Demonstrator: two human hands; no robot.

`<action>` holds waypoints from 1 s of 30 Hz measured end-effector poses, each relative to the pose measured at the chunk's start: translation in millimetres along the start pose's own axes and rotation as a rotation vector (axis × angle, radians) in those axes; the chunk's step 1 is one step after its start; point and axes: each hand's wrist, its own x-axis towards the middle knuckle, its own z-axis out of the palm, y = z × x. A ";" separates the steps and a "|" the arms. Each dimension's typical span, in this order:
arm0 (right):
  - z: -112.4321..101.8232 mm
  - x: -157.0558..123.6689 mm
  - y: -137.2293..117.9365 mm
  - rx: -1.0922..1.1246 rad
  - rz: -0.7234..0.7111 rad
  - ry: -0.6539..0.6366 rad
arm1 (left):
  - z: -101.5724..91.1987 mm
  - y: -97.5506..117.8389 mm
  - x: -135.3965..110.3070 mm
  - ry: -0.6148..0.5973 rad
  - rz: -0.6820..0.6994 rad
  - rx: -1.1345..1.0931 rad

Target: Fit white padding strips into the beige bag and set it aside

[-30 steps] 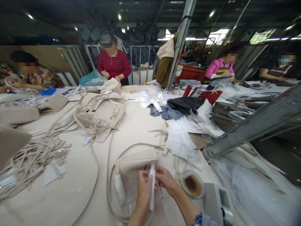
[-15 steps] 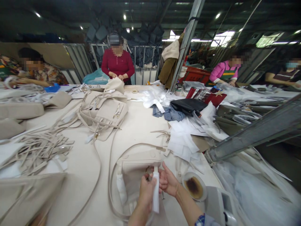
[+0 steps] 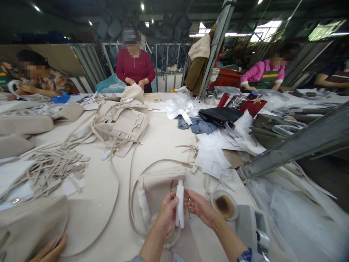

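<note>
Beige material covered the broad worktop (image 3: 166,142). Behind its far edge a person in a dark red top (image 3: 136,67) held a pale piece in both hands. A heap of beige bags (image 3: 122,125) with looping straps lay left of centre towards that far edge, and a tangle of narrow beige strips (image 3: 54,171) spread nearer the left edge. By the near left corner another person's hand (image 3: 53,249) was at a beige bag (image 3: 32,225).

The beige handbag (image 3: 156,191) being worked on lay close to the middle of the near edge, its strap curving round its left side. White sheets (image 3: 214,156) overlapped beyond it towards the right edge, with a black pouch (image 3: 223,115) farther back. A grey device (image 3: 248,222) stood by the near right corner.

The left hand (image 3: 167,211) pinched the white wrap (image 3: 180,207) around the handbag's right handle, thumb against it. The right hand (image 3: 199,206) was partly curled on the other side, fingertips at the wrap; whether they gripped it could not be told.

A shallow dish (image 3: 235,214) with dark brown contents sat just beside the device. A second, smaller white wrap (image 3: 144,205) covered the left handle.
</note>
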 end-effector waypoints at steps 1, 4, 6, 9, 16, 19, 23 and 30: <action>-1.8 -10.6 3.3 -0.035 -0.010 0.007 | -2.7 -1.0 -1.5 -0.042 -0.012 0.009; 0.2 -32.1 16.0 -0.099 -0.017 0.017 | -7.9 -4.7 -5.7 -0.122 -0.066 0.034; 5.2 -35.9 22.7 -0.093 -0.055 0.039 | -8.0 -5.2 -8.2 -0.155 -0.074 0.052; 11.1 -31.8 27.1 -0.032 -0.095 0.054 | -5.3 -1.5 -11.2 -0.197 -0.061 0.093; 16.0 -23.4 33.0 0.038 -0.100 0.063 | -3.2 -5.9 1.1 -0.027 0.042 0.325; 18.6 -22.1 33.4 -0.018 -0.138 0.081 | -3.1 -14.0 8.4 0.067 0.146 0.459; 17.4 -22.7 30.4 0.041 -0.119 0.095 | -3.9 -16.1 7.8 0.026 0.160 0.412; 10.2 -21.7 34.9 0.107 -0.069 0.050 | -9.2 -13.1 4.2 -0.044 0.073 0.307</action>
